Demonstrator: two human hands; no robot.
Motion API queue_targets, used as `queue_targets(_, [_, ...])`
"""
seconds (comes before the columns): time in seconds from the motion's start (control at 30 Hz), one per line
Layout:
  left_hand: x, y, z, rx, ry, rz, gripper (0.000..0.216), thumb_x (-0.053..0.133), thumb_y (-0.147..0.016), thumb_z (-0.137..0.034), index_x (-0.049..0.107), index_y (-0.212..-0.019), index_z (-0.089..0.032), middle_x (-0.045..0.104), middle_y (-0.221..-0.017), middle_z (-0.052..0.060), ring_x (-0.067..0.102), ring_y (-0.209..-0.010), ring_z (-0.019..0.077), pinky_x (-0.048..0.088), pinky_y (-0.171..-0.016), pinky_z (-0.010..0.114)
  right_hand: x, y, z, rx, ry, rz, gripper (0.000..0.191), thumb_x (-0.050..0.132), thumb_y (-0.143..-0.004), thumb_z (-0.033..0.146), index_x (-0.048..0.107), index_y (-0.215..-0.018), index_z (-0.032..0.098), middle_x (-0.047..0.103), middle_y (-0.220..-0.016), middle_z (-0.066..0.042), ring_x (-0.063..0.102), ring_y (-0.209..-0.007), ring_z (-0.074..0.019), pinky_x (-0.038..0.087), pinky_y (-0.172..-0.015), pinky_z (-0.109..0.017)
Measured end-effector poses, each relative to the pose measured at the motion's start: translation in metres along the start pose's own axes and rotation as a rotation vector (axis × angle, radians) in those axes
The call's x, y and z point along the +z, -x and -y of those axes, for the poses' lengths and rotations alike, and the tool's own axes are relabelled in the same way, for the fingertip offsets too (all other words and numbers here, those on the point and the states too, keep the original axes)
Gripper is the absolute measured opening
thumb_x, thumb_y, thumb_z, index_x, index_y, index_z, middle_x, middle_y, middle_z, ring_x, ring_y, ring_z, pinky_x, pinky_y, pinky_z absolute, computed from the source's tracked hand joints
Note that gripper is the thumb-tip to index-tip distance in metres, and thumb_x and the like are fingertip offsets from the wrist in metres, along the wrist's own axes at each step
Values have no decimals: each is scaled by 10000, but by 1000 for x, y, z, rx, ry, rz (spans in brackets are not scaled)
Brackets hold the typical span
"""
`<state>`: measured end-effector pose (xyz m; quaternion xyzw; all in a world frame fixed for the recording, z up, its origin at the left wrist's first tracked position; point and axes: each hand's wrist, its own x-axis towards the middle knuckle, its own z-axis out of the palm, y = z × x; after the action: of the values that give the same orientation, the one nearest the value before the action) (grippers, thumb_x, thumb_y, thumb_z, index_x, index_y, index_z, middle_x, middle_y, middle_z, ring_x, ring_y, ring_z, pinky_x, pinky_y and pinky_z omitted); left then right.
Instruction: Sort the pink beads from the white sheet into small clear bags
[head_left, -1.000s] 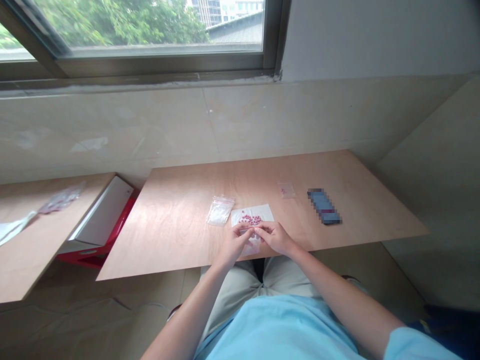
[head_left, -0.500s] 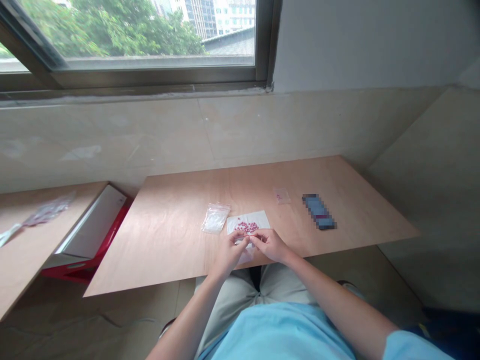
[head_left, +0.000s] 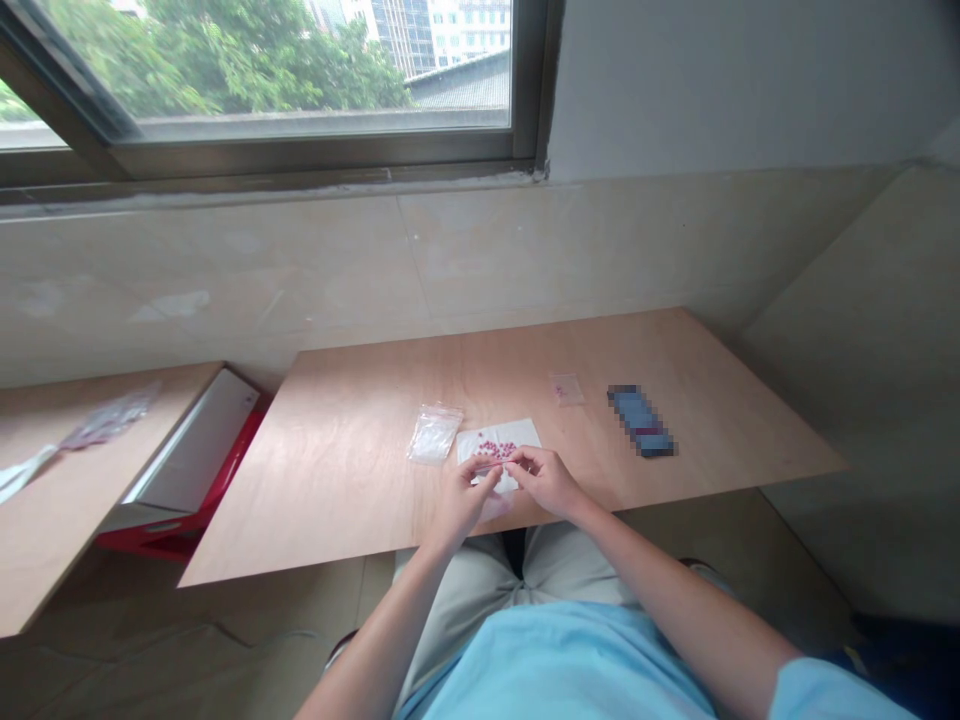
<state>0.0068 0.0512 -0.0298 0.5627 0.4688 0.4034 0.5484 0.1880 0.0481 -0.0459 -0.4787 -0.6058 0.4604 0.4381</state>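
Observation:
My left hand (head_left: 466, 492) is closed in a pinch over the near edge of a white sheet (head_left: 529, 432). A thin pinkish piece (head_left: 490, 465) lies along its fingertips, too small to name surely. Close beside it, my right hand (head_left: 549, 484) is also pinched, its fingertips meeting the end of that piece; anything else in them is too small to make out. Just beyond both hands, several small red-pink beads (head_left: 496, 448) lie scattered on the sheet. The fingers hide part of the sheet and some beads.
Left of the sheet lie clear plastic bags (head_left: 435, 434). A small clear packet with pink bits (head_left: 568, 390) and a pixelated phone-like object (head_left: 642, 420) are to the right. All rest on a wooden tabletop (head_left: 360, 480). A second table (head_left: 45, 540) stands at left.
My right hand's fingers have lifted and shifted slightly right, and more of the thin pinkish piece shows at the left fingertips. The whole view has shifted slightly.

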Motion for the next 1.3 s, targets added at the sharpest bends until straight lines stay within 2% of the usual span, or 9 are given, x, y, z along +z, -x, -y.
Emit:
queue_targets(0.2, [-2,2,-6,51,-110,-22,326,684,-872,-471,768,-988,-177,745,-962,89,686,-821,214,591,-659,299,1,1,-2,6,-29,2,255,598,-918,417,702,-881,188,620,-670,8,554,-585,-135,428,-560,-239])
queue_targets(0.37, [0,4,-12,42,-145,-24,325,676,-876,-480,765,-950,-177,742,-955,83,679,-737,197,581,-633,303,3,2,-4,-13,13,-14,227,603,-914,400,700,-886,196,648,-702,-1,572,-605,-142,435,-559,-241])
queue_targets(0.53, [-1,6,-10,84,-156,-31,305,673,-882,-476,763,-960,-195,742,-975,76,685,-781,206,564,-645,294,6,3,-4,-40,24,-26,209,623,-900,403,679,-925,203,665,-777,-14,584,-604,-146,439,-535,-245])
queue_targets(0.77, [-2,6,-8,156,-288,-77,217,662,-901,-408,751,-901,-210,739,-905,62,683,-847,218,529,-686,294,8,4,-3,-50,27,-18,168,627,-899,367,678,-895,207,645,-746,-8,564,-583,-141,438,-544,-249])
queue_targets(1.0, [0,6,-7,93,-162,-78,277,667,-887,-445,724,-1012,-205,719,-1035,77,683,-913,230,596,-683,316,5,2,-1,-48,-10,-47,202,606,-903,388,672,-873,200,645,-786,-16,572,-638,-145,450,-560,-240])
queue_targets(1.17, [-4,4,-6,71,-106,-58,277,650,-900,-439,707,-986,-182,704,-986,66,679,-824,194,619,-710,323,4,1,-6,-28,-18,-49,185,615,-903,381,636,-865,201,619,-755,-2,558,-613,-136,432,-545,-234])
queue_targets(1.3, [-4,5,-9,78,-137,-55,273,639,-908,-426,713,-969,-171,704,-957,66,676,-837,194,620,-704,309,5,1,-8,-32,-12,-48,175,637,-896,379,633,-883,204,618,-742,5,540,-588,-128,415,-532,-230])
